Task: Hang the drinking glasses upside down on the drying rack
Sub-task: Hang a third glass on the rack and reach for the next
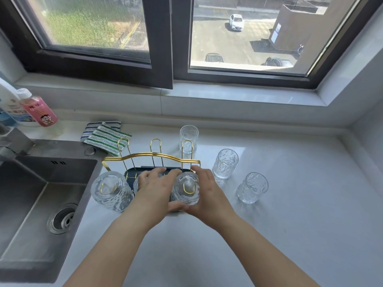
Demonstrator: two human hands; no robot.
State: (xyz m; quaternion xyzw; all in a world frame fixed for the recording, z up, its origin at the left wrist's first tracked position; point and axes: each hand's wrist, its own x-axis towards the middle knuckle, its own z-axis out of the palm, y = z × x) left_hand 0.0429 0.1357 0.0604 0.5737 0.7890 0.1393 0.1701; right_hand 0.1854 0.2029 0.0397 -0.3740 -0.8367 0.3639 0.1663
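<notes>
Your two hands hold one upside-down glass (185, 188) on a gold peg of the rack (153, 157). Your left hand (155, 188) and right hand (209, 192) wrap around it. Another glass (112, 190) hangs at the left. Three glasses (225, 163) stand upright on the counter (290, 214), right of the rack.

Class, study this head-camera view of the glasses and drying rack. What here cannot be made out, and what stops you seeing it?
- Middle glass on the rack: mostly hidden behind the left hand.
- Rack's dark tray: covered by both hands and glasses.
- White bottle: cut off by the left edge.
- Pink bottle's label: too small to read.
- Right hand grip on the right glass: unclear.
</notes>
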